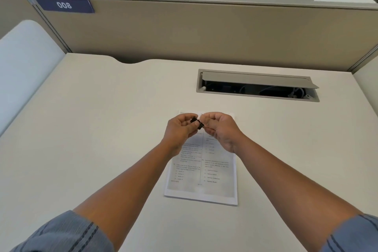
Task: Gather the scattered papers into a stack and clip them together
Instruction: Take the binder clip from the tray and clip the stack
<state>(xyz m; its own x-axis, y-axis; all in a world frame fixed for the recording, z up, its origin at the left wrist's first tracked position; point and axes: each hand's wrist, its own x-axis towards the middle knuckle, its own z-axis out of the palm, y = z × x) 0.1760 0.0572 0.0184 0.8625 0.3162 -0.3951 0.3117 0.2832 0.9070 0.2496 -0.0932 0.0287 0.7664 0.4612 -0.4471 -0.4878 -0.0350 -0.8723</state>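
A stack of printed papers [212, 174] lies squared up on the pale desk [102, 129], a little right of centre. Above its far end, both hands meet around a small black binder clip [198, 123] with silver wire handles. My left hand [180, 129] pinches the clip's black body from the left. My right hand [219, 129] holds its wire handle from the right. The hands hide the top part of the stack, and whether the clip touches the paper cannot be told.
An open cable tray [257, 86] with a raised grey flap is set into the desk beyond the papers. A tan partition [204, 30] with a "008" sign [64, 5] closes the far side. White dividers stand at left and right.
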